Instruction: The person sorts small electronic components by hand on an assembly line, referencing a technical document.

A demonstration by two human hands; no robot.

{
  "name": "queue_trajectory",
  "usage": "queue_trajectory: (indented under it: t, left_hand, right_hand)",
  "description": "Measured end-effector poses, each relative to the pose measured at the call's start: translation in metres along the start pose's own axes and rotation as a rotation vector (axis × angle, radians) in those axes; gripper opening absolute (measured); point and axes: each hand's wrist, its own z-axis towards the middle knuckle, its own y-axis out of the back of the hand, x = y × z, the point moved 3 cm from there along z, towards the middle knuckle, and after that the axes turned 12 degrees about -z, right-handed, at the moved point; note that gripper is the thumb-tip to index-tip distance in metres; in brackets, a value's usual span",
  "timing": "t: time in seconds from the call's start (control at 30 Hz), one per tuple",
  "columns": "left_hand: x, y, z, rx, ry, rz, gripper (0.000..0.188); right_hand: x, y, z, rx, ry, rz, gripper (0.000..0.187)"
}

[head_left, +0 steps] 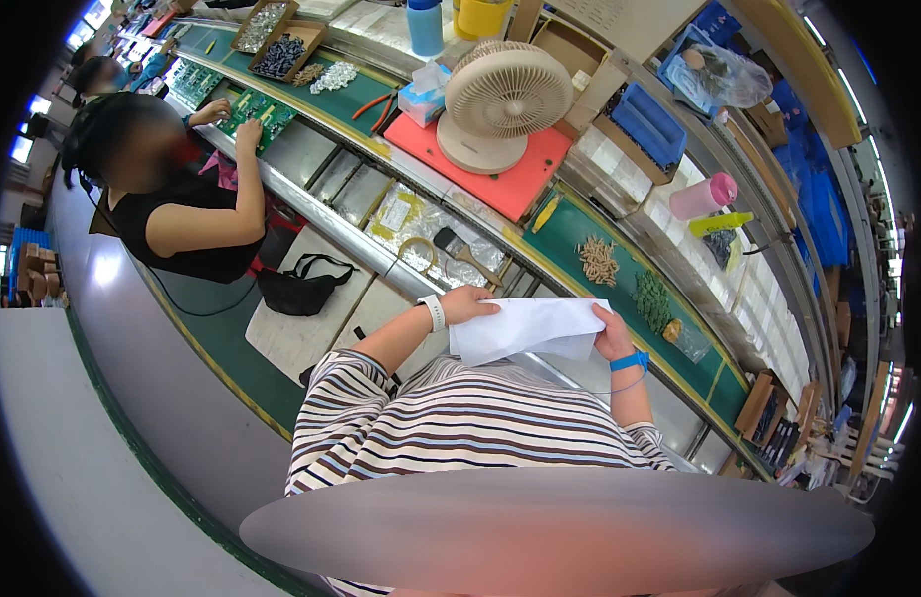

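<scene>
A white sheet of paper (530, 326), thin and somewhat creased, is stretched between my two hands in front of my striped shirt. My left hand (470, 304), with a white band at its wrist, pinches the sheet's upper left corner. At the upper right edge my right hand (610, 334) grips it, thumb on top; a blue strap with a thin cord circles that wrist. Part of the conveyor line's near rail is hidden behind the sheet. Beyond the sheet a roll of tape (417, 255) and a brush (451, 242) lie on the line.
A beige fan (508, 90) stands on a red board (480, 164) ahead. To its right are heaps of tan parts (598, 261) and green parts (651, 301), a pink bottle (703, 197) and a blue tray (647, 127). At left, a co-worker (172, 189) handles a green circuit board (260, 115).
</scene>
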Motion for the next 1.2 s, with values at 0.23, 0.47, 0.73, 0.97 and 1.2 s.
queue_trajectory:
  t: [0.23,0.47,0.73,0.97,1.2]
  left_hand:
    - [0.011,0.010,0.002,-0.015,-0.067,-0.065,0.033]
    - [0.033,0.051,0.001,-0.132,0.039,-0.315,0.035]
    - [0.037,0.115,0.003,-0.444,-0.020,-0.476,0.046]
    - [0.021,0.164,0.002,-0.657,-0.081,-0.490,0.042]
    - [0.021,0.147,0.000,-0.580,-0.027,-0.512,0.040]
  right_hand:
    - [-0.003,-0.004,0.009,0.008,0.039,-0.077,0.033]
    - [-0.004,-0.006,0.008,-0.023,0.047,-0.123,0.026]
    - [-0.011,-0.004,0.006,-0.043,0.031,-0.089,0.035]
    - [-0.012,-0.008,0.005,-0.030,0.025,-0.090,0.036]
    - [-0.013,-0.012,0.004,0.010,0.081,-0.076,0.038]
